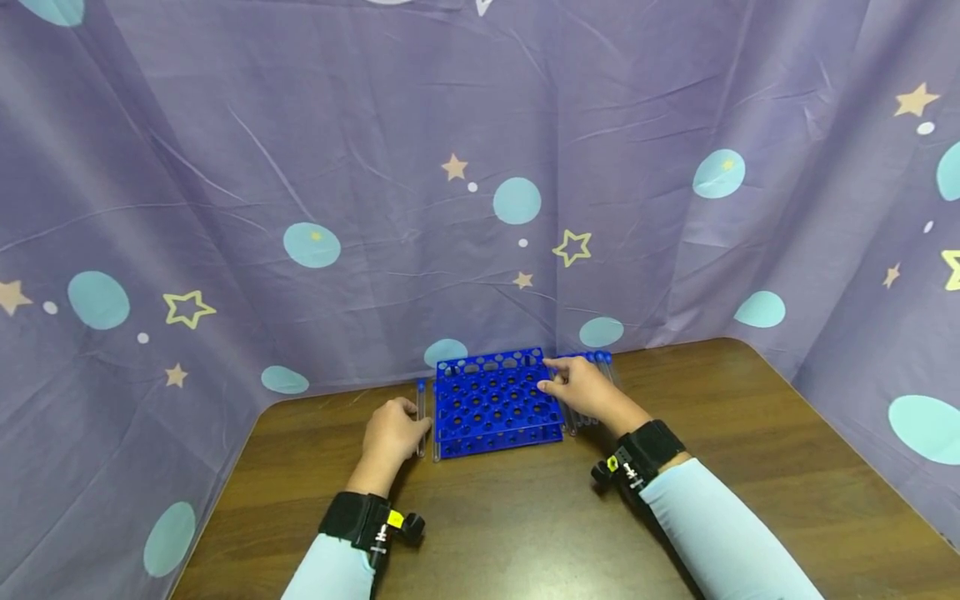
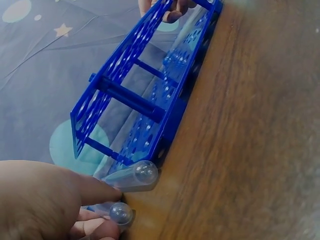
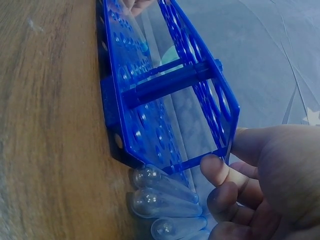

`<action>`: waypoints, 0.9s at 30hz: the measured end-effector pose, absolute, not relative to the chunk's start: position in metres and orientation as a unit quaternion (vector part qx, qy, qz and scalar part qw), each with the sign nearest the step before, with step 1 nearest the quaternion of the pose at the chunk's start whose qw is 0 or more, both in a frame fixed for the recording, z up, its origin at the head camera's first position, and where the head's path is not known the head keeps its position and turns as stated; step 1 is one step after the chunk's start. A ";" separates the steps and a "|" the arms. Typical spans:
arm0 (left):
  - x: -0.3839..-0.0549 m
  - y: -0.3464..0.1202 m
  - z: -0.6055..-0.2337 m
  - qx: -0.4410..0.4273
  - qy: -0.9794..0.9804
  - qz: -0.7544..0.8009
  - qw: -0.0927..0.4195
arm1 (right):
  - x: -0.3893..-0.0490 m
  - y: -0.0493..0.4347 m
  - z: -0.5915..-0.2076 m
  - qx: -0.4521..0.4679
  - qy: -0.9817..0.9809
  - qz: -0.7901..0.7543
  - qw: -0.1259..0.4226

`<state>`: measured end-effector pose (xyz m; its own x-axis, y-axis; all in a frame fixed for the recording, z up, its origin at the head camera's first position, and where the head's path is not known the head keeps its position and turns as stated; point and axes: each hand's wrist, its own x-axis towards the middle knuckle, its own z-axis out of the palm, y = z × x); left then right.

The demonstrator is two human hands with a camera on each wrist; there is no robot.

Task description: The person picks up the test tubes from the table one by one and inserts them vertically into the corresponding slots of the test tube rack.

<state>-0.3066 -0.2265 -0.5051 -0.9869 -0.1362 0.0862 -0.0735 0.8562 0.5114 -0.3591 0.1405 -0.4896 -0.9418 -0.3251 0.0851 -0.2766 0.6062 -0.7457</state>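
Observation:
A blue plastic test tube rack (image 1: 495, 427) with rows of round holes stands on the table between the hands. My right hand (image 1: 587, 388) grips the upper right edge of the rack, thumb and fingers on either side of its top plate (image 3: 231, 112). Left of the rack, two clear test tubes with blue caps lie on the table. My left hand (image 1: 390, 433) pinches the outer test tube (image 2: 120, 213) between thumb and fingers. The inner test tube (image 2: 145, 172) lies beside the rack's left end, close to the thumb.
Several capped test tubes (image 3: 162, 202) lie side by side at the rack's right end, partly hidden under the right hand. Behind the wooden table (image 1: 510, 517) hangs a purple curtain (image 1: 375, 167) with stars and dots, close to the rack's back.

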 end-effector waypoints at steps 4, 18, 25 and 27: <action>-0.305 -0.226 -0.503 0.073 -0.953 -0.292 0.031 | -0.359 0.141 -0.490 -0.169 0.894 -0.412 0.032; -0.304 -0.229 -0.500 0.082 -0.942 -0.324 0.012 | -0.357 0.140 -0.487 -0.171 0.892 -0.417 0.034; -0.305 -0.230 -0.500 0.081 -0.939 -0.336 0.005 | -0.358 0.140 -0.488 -0.175 0.890 -0.420 0.024; -0.305 -0.230 -0.500 0.080 -0.938 -0.337 0.003 | -0.357 0.140 -0.488 -0.177 0.890 -0.420 0.022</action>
<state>-0.3055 -0.2296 -0.4999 -0.9872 -0.1519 -0.0487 -0.1482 0.7602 0.6326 -0.3575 0.1403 -0.4884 -0.9366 -0.3326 0.1102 -0.2964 0.5842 -0.7556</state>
